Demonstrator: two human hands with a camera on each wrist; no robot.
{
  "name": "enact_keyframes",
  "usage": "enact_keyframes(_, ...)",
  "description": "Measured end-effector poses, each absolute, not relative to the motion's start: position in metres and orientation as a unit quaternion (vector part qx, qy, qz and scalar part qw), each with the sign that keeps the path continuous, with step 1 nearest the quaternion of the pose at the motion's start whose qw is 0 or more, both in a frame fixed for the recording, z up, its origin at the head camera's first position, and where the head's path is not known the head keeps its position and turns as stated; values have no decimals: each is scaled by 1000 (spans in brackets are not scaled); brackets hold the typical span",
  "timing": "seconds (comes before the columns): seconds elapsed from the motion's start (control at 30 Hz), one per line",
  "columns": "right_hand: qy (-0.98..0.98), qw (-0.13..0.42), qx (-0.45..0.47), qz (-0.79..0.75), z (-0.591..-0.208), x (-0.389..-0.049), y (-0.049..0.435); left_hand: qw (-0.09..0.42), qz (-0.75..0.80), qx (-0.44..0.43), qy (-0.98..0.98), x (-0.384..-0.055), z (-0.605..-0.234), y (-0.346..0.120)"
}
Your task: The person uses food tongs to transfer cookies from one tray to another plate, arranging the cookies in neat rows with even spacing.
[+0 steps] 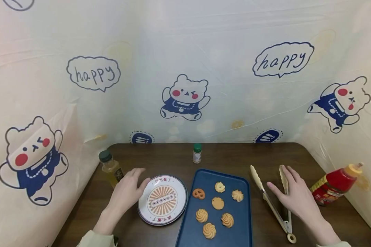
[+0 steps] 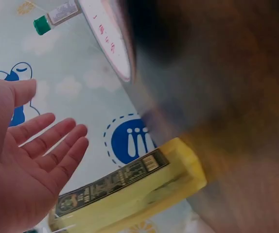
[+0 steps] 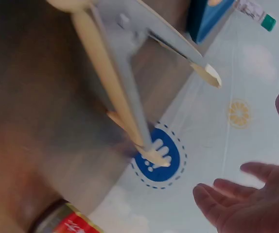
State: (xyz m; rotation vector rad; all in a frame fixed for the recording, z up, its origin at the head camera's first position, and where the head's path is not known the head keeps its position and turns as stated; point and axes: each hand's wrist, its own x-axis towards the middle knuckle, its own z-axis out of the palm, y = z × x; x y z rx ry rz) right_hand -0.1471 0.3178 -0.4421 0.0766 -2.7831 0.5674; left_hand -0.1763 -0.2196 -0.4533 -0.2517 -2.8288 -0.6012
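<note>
My left hand (image 1: pixel 126 190) hovers between a bottle of yellow oil (image 1: pixel 111 169) and a round printed plate (image 1: pixel 162 200), its fingers relaxed and nothing in them. In the left wrist view the palm faces the camera beside the oil bottle (image 2: pixel 125 194). On the other side, my right hand (image 1: pixel 298 199) is held over the right arm of a pair of metal tongs (image 1: pixel 273 209) with cream tips, covering part of it. The tongs lie spread apart on the table. The right wrist view shows the fingers (image 3: pixel 227 204) loosely spread, apart from the tongs (image 3: pixel 117 73).
A blue tray (image 1: pixel 216 236) holds several cookies (image 1: pixel 217 203) and a pretzel (image 1: pixel 199 193). Behind it stands a small green-capped shaker (image 1: pixel 197 154). A red sauce bottle (image 1: pixel 335 185) leans at the right on the dark table (image 1: pixel 160 154). A printed curtain (image 1: pixel 228 109) surrounds the back and sides.
</note>
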Motion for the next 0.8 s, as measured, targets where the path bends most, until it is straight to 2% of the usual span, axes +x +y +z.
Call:
enact_keyframes(0.13,-969,148,0,197,-454,-140,320,98,-221,-59,-969,-173,-459,-220)
enact_keyframes(0.53,-972,58,-61,222,-487,-129,320,85,-219,-17,-972,-163,-474,-225)
enact_keyframes(0.8,-969,-2,-86,231,-492,-132,319,64,-211,-9,-975,-158,-480,-231)
